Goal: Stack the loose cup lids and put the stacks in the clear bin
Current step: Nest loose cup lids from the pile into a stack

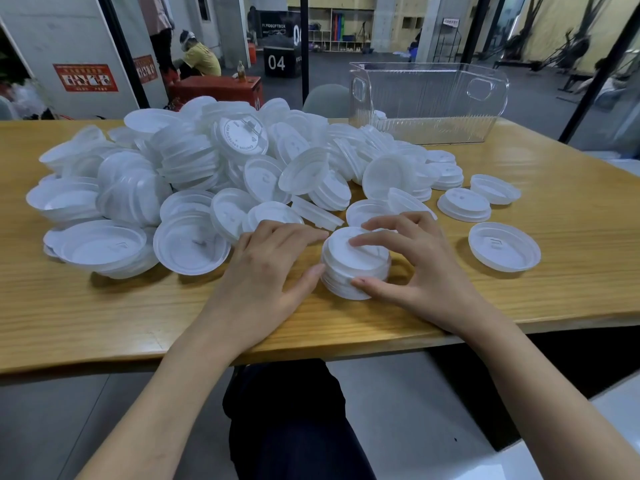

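Plastic this thin should weigh almost nothing. The stack point(356, 268) of white cup lids between the two hands looks light, springy and slick. Nested lids like these would probably slide off one another if tipped or squeezed unevenly.

The right hand point(419, 268) grasps the stack. Its thumb curls against the near side low down, its forefinger bends over the top lid, and the other fingers arch round the far side. The left hand point(273, 265) is relaxed, with its fingers nearly straight. Its thumb tip and fingertips touch the stack's side, more a steadying wall than a grip. The stack stands on the wooden table point(104, 317), directly between the two palms.

The safest hold, I judge, is round the rims from opposite sides, with one finger on top to keep the upper lids seated. A hard squeeze would likely buckle the rims or pop a lid loose.

The pile of loose lids point(187, 168) lies beyond the left hand's fingertips and spreads off to its outer side, some lids dome-up and some upturned. A single upturned lid point(504, 245) rests past the right hand's outer side, apart from it. The clear bin point(429, 95) stands well beyond the right hand, behind more lids. Its ribbed wall makes its contents hard to tell.
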